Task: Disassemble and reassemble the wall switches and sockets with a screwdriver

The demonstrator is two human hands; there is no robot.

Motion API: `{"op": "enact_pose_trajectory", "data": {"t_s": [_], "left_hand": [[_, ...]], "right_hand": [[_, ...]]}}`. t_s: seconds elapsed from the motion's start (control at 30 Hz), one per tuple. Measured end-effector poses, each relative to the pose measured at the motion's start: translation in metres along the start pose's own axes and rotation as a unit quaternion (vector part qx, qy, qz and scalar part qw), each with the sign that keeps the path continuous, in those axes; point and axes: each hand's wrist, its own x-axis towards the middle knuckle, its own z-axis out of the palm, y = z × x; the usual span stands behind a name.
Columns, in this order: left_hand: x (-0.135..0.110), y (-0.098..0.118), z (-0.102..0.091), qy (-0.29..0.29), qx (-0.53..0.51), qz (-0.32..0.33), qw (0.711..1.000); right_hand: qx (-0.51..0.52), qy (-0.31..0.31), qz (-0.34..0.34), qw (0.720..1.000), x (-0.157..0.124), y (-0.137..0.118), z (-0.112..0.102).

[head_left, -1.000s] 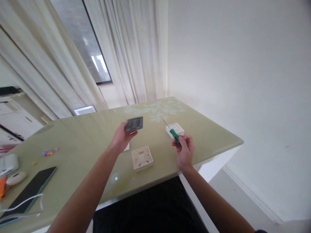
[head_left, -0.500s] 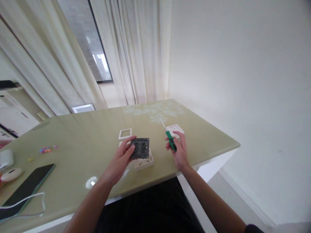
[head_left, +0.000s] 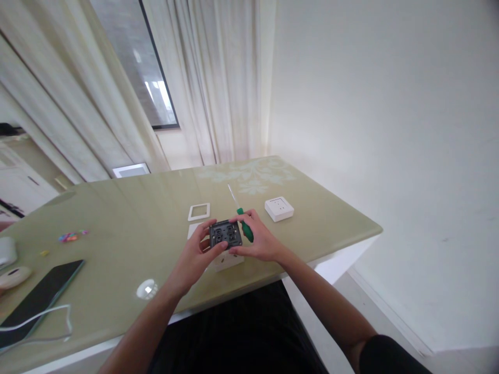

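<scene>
My left hand grips the left side of a black socket module, its thumb along the lower edge. Its slotted face points up toward me. My right hand has a green-handled screwdriver tucked in it, the shaft pointing away and up to the left. Thumb and fingertips of that hand also touch the module's right side. Just under the module stands a white mounting box, partly covered. A white rectangular frame lies behind my left hand, with a partly hidden white piece nearer to it.
To the right, a white boxed socket sits on the greenish tabletop. A phone, a white cable, a computer mouse and small colourful bits are at the left. A wall rises on the right.
My right hand has moved left, away from the boxed socket, carrying the screwdriver. It now touches the module's right side. The module is tipped a little flatter in my left hand.
</scene>
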Motion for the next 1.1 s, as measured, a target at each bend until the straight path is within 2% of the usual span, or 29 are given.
{"op": "enact_pose_trajectory", "data": {"t_s": [0.17, 0.37, 0.6, 0.8, 0.93, 1.1], "left_hand": [[-0.001, -0.001, -0.008, -0.046, 0.014, -0.003, 0.999], [0.001, -0.005, -0.012, -0.088, 0.044, 0.014, 0.995], [-0.001, -0.005, -0.021, -0.098, 0.092, 0.038, 0.990], [-0.005, -0.004, -0.032, -0.106, 0.163, 0.055, 0.979], [-0.004, -0.013, -0.041, -0.109, 0.180, 0.060, 0.976], [-0.004, -0.031, -0.042, -0.115, 0.158, 0.047, 0.980]], "right_hand": [[-0.028, -0.041, -0.013, 0.999, 0.005, 0.006, -0.003], [-0.051, -0.052, -0.006, 0.997, 0.004, 0.014, -0.005], [-0.068, -0.071, 0.006, 0.995, 0.005, 0.018, 0.000], [-0.105, -0.083, 0.017, 0.991, 0.004, 0.010, 0.007], [-0.140, -0.087, 0.034, 0.986, 0.004, 0.005, 0.014], [-0.161, -0.102, 0.057, 0.980, 0.006, 0.005, 0.019]]}}
